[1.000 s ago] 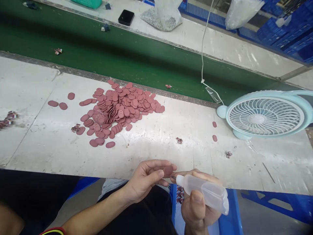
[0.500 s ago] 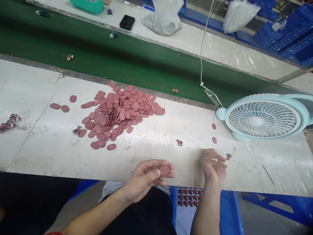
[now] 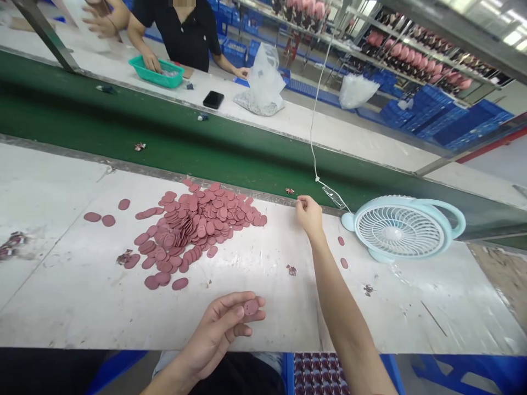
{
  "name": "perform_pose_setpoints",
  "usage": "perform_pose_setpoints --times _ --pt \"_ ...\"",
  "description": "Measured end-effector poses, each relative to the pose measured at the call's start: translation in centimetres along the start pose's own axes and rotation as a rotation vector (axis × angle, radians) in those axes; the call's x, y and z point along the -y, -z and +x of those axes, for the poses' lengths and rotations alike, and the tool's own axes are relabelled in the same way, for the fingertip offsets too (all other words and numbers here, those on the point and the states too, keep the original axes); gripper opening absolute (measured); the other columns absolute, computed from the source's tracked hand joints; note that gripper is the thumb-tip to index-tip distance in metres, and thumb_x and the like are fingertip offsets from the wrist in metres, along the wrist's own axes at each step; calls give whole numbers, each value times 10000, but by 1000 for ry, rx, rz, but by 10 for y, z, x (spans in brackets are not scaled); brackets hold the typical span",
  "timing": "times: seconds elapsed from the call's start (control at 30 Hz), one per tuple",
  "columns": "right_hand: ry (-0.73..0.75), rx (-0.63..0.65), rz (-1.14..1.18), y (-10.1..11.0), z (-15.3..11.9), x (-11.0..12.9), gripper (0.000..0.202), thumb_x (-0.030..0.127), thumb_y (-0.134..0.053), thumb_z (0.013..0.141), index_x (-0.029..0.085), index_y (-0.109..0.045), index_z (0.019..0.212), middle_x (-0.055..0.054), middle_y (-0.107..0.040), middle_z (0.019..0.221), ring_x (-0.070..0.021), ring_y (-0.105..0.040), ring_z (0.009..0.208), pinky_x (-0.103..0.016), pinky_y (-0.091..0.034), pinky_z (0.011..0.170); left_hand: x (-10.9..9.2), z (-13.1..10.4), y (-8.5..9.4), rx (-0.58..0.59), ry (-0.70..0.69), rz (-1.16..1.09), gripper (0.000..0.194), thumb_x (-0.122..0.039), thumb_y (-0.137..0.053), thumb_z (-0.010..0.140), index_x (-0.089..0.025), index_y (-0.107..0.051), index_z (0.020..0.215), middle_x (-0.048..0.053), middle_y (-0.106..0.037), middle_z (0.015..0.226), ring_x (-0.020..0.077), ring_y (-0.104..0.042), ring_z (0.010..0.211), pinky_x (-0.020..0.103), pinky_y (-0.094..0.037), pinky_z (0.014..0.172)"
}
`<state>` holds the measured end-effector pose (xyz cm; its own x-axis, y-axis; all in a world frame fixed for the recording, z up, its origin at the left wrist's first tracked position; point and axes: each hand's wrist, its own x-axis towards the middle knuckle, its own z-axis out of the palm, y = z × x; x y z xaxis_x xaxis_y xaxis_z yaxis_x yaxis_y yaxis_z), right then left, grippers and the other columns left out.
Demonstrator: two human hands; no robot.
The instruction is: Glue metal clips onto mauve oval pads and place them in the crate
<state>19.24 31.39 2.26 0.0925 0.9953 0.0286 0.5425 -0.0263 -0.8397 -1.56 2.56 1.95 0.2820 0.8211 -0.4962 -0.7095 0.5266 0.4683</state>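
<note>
My left hand (image 3: 224,323) is closed on a dull-red oval disc (image 3: 251,307), pinched between thumb and fingers, above the white table near its front edge. Small dark marks show on the disc's face. Farther out, my right hand (image 3: 309,215) is at the table's far edge beside the green belt, its fingers pressed together. Whatever they hold, if anything, is too small to make out. Just left of its fingertips lies a small reddish-brown piece (image 3: 290,191) on the belt. A large pile of red oval discs (image 3: 197,219) spreads over the table to the left.
A light-blue fan (image 3: 397,227) stands at the right, its white cord (image 3: 313,120) hanging across the belt (image 3: 185,148). Beyond the belt, a co-worker's hand reaches into a green basket (image 3: 156,77). A phone (image 3: 213,99) and a plastic bag (image 3: 261,90) are nearby.
My right hand has moved from the table's front right to the far edge by the belt, fingers now closed together. My left hand still holds the disc. The view has tilted upward.
</note>
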Motion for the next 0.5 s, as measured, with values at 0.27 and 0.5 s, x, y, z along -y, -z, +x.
perform_pose_setpoints --times 0.27,0.5 --pt "-63 13 -239 -18 56 21 331 338 -633 950 167 -613 1232 -101 -591 1326 -255 -593 1182 -492 -506 1004 3 -12 -2 -115 -32 -68 262 -282 -747 845 -174 -760 1083 162 -751 1184 230 -745 988 204 -548 664" --pt "-82 118 23 10 -27 21 323 432 -584 944 128 -664 1017 -108 -715 1038 -190 -682 900 -353 -578 817 -2 -5 1 -136 -65 -36 264 -288 -760 838 -176 -760 1076 157 -752 1183 230 -745 983 204 -546 657"
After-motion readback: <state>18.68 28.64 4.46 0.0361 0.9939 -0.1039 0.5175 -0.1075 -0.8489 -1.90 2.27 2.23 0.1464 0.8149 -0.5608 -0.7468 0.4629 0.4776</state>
